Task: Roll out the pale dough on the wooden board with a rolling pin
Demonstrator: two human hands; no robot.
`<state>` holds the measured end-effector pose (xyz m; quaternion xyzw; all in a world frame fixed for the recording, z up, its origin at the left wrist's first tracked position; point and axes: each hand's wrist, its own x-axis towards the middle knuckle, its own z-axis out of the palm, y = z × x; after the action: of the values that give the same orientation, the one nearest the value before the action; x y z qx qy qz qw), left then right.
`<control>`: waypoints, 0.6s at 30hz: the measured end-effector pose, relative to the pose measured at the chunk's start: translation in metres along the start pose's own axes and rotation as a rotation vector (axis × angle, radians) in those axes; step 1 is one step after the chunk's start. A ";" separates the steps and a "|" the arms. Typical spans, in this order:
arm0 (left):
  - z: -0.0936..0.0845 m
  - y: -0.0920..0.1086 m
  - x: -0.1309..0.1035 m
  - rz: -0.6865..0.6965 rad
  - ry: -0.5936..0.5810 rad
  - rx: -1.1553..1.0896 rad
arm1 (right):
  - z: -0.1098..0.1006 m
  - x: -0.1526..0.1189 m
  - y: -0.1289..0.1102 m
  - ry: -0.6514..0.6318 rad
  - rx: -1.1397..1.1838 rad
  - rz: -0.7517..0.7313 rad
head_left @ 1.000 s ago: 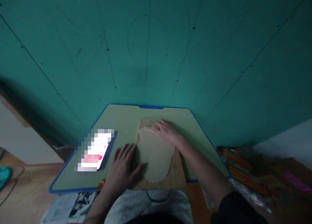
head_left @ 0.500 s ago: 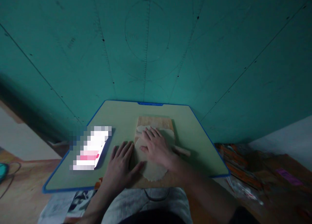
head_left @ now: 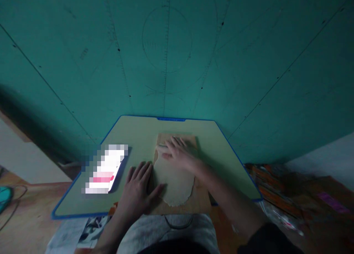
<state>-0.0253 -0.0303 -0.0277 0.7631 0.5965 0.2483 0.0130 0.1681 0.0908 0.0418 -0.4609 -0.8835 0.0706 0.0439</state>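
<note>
A sheet of dough [head_left: 174,184], flattened and uneven at its near edge, lies on a wooden board [head_left: 204,205]. My right hand [head_left: 179,154] rests on a rolling pin [head_left: 163,148] near the dough's far end, its fingers stretched forward over it. Only the pin's left end shows; my hand and forearm cover the remainder. My left hand [head_left: 139,189] is flat with spread fingers at the board's left edge. Its thumb reaches over to the dough's near left side.
The board sits on a pale folding table [head_left: 141,132] with a blue rim. At the left lies a phone [head_left: 106,169] with a bright, blurred-out screen. A green wall [head_left: 177,62] with drawn lines stands behind. Boxes [head_left: 312,198] and plastic wrap are on the floor to the right.
My right hand and the rolling pin have moved away from me, up to the far part of the dough. More of the dough is uncovered. My left hand stays put.
</note>
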 end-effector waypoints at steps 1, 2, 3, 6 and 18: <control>0.000 0.000 0.000 0.005 0.005 0.005 | 0.005 -0.015 -0.011 0.047 -0.005 -0.064; 0.000 0.001 -0.001 0.008 0.009 0.013 | 0.009 -0.029 -0.021 0.086 -0.014 -0.110; 0.000 0.001 -0.001 0.013 0.013 0.020 | 0.013 -0.043 -0.030 0.114 -0.024 -0.152; 0.000 0.002 -0.002 0.026 0.016 0.022 | 0.016 -0.069 -0.040 0.148 -0.054 -0.224; -0.001 0.001 0.000 -0.009 -0.025 -0.033 | -0.023 0.025 0.051 -0.102 -0.075 0.079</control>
<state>-0.0246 -0.0308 -0.0260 0.7633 0.5954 0.2485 0.0343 0.1979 0.1420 0.0560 -0.4924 -0.8679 0.0626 -0.0212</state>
